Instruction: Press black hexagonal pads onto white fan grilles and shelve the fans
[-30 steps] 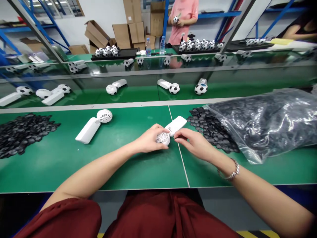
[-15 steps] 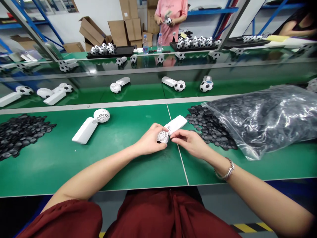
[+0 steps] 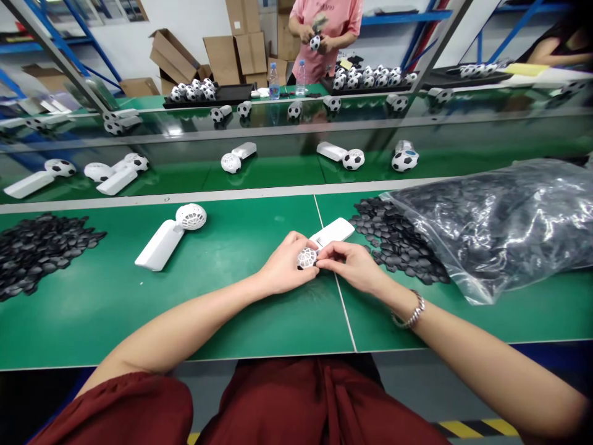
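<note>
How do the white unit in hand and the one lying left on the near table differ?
Held unit: left hand around its round head, right hand at it; loose unit: untouched.
Held unit's head is its near end; loose unit's head is its far end.
Held unit shows a dark patch; none shows on the loose unit.
Both are white with openwork heads.

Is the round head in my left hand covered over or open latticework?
Mostly open where visible: the round head shows white ribs with gaps; your left hand hides part.
</note>
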Motion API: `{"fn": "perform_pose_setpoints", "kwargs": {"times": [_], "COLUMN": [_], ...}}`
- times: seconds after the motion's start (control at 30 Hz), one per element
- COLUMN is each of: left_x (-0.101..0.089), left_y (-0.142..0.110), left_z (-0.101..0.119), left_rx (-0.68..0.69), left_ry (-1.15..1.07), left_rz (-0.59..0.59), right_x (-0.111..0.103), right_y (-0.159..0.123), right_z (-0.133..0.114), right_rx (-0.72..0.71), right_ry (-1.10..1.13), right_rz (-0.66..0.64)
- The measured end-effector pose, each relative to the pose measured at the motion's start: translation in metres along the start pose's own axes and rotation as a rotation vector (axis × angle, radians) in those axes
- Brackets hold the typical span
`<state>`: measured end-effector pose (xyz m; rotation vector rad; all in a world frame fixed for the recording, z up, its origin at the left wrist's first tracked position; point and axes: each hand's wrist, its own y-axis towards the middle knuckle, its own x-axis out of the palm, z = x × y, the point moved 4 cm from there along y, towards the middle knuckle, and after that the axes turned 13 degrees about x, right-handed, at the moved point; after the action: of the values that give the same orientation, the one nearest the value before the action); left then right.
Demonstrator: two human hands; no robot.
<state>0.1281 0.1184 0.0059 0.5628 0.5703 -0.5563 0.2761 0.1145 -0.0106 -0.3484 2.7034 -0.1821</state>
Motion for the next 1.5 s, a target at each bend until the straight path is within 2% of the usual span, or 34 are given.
{"fn": "perform_pose_setpoints", "kwargs": {"times": [0.4, 0.57, 0.67, 0.73, 0.8, 0.93, 1.0, 1.13, 1.23, 1.3, 1.37, 1.43, 1.5], "left_x": [0.0, 0.001, 0.001, -0.003, -0.012, -0.042, -0.062, -0.1, -0.116, -0.119, -0.117, -0.111, -0.099], "left_y": [-0.002, -0.006, 0.006, 0.03, 0.066, 0.145, 0.168, 0.177, 0.173, 0.172, 0.168, 0.154, 0.129], "left_z": [-0.004, 0.0, -0.007, -0.02, -0.038, -0.085, -0.109, -0.149, -0.168, -0.168, -0.156, -0.132, -0.098], "left_rx": [0.052, 0.055, 0.07, 0.098, 0.101, 0.003, -0.075, -0.274, -0.389, -0.403, -0.383, -0.354, -0.314], "left_ry": [0.004, 0.038, 0.041, 0.095, 0.225, 0.446, 0.536, 0.683, 0.728, 0.748, 0.773, 0.791, 0.803], "left_rz": [0.004, 0.056, 0.06, 0.072, 0.125, 0.193, 0.214, 0.22, 0.132, 0.054, -0.014, -0.07, -0.131], "right_x": [0.003, 0.003, -0.005, -0.019, -0.036, -0.062, -0.067, -0.065, -0.066, -0.068, -0.07, -0.069, -0.065], "right_y": [0.002, 0.004, 0.003, -0.001, -0.008, -0.028, -0.038, -0.047, -0.046, -0.043, -0.043, -0.044, -0.047], "right_z": [0.002, 0.002, 0.002, 0.002, 0.006, 0.025, 0.036, 0.051, 0.055, 0.054, 0.051, 0.045, 0.04], "right_rx": [-0.023, -0.002, -0.008, -0.073, -0.132, -0.156, -0.159, -0.199, -0.213, -0.209, -0.227, -0.291, -0.399], "right_ry": [0.055, -0.04, -0.147, -0.236, -0.355, -0.62, -0.738, -0.869, -0.868, -0.866, -0.887, -0.95, -1.059], "right_rz": [-0.006, 0.032, 0.081, 0.133, 0.212, 0.345, 0.377, 0.404, 0.392, 0.378, 0.376, 0.39, 0.411]}}
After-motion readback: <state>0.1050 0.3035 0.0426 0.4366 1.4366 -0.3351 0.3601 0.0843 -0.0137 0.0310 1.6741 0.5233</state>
